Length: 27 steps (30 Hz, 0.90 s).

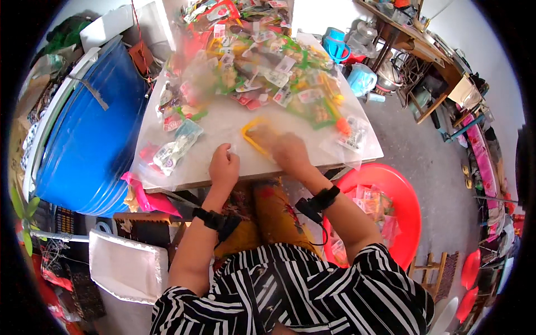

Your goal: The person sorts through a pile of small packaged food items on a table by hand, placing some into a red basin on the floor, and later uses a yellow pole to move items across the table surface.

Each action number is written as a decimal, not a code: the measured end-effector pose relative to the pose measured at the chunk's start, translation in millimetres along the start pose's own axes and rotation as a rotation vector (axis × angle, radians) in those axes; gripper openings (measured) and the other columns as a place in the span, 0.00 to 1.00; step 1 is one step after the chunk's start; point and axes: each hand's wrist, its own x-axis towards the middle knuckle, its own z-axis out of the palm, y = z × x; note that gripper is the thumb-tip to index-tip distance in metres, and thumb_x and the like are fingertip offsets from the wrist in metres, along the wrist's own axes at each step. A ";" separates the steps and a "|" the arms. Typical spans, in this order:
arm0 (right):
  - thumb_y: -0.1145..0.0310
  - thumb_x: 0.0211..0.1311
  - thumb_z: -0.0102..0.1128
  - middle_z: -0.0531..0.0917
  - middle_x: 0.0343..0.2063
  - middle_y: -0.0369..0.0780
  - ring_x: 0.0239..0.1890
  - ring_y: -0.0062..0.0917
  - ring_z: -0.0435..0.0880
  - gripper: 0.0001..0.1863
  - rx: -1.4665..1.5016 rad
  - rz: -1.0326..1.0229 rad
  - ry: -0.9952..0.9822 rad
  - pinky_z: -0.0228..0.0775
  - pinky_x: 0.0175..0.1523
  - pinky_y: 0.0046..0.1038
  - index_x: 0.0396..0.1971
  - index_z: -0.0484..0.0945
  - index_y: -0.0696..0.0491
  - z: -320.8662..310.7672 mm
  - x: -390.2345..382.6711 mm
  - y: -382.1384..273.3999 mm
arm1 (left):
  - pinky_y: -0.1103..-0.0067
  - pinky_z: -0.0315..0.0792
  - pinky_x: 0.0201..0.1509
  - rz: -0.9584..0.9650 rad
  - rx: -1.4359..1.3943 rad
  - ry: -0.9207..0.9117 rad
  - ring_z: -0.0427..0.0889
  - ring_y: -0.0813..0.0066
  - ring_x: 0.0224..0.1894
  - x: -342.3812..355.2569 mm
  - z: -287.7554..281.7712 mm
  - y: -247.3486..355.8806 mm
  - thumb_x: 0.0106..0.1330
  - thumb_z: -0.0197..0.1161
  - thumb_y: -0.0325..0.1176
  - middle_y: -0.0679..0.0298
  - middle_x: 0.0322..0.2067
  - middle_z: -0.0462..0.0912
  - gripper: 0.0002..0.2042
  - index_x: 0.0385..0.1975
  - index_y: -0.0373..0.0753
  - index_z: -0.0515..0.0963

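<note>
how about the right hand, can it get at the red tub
Likely yes: the red tub stands open, low beside the table; nothing seems to block the right hand.

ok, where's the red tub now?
Head view, right side: the red tub sits by the table's near right corner, partly hidden by the right forearm.

The packets (277, 77) look glossy clear plastic, the barrel (92, 139) smooth plastic.

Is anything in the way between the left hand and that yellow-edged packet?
Nothing visible: just pale tabletop shows between the left hand and the yellow-edged packet. The blurred right hand is at its other side.
</note>
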 end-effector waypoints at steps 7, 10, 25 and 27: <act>0.54 0.33 0.51 0.67 0.31 0.39 0.39 0.29 0.61 0.19 -0.312 0.437 -0.137 0.50 0.39 0.38 0.23 0.69 0.54 -15.6 7.9 -9.3 | 0.74 0.63 0.30 0.033 0.062 -0.042 0.69 0.64 0.26 4.6 12.8 0.6 0.43 0.46 0.30 0.57 0.23 0.70 0.11 0.28 0.37 0.66; 0.53 0.33 0.51 0.67 0.32 0.39 0.40 0.28 0.61 0.21 -0.249 0.420 -0.151 0.50 0.41 0.37 0.24 0.69 0.54 -15.5 8.9 -12.5 | 0.73 0.63 0.30 0.005 0.127 -0.058 0.69 0.62 0.27 5.3 13.2 0.4 0.43 0.46 0.30 0.57 0.23 0.70 0.11 0.28 0.36 0.66; 0.73 0.41 0.47 0.70 0.19 0.35 0.23 0.15 0.68 0.07 1.251 0.571 0.324 0.60 0.27 0.16 0.24 0.66 0.58 -37.6 -38.5 -6.2 | 0.71 0.62 0.31 0.045 0.217 -0.204 0.68 0.59 0.28 6.7 18.5 21.6 0.43 0.45 0.29 0.55 0.24 0.70 0.10 0.27 0.36 0.65; 0.72 0.41 0.48 0.70 0.19 0.35 0.23 0.15 0.68 0.08 1.166 0.564 0.283 0.60 0.27 0.16 0.24 0.65 0.58 -31.4 -42.2 -2.4 | 0.71 0.62 0.30 0.038 0.162 -0.194 0.68 0.59 0.28 6.9 20.2 23.8 0.43 0.45 0.30 0.55 0.23 0.70 0.10 0.27 0.36 0.65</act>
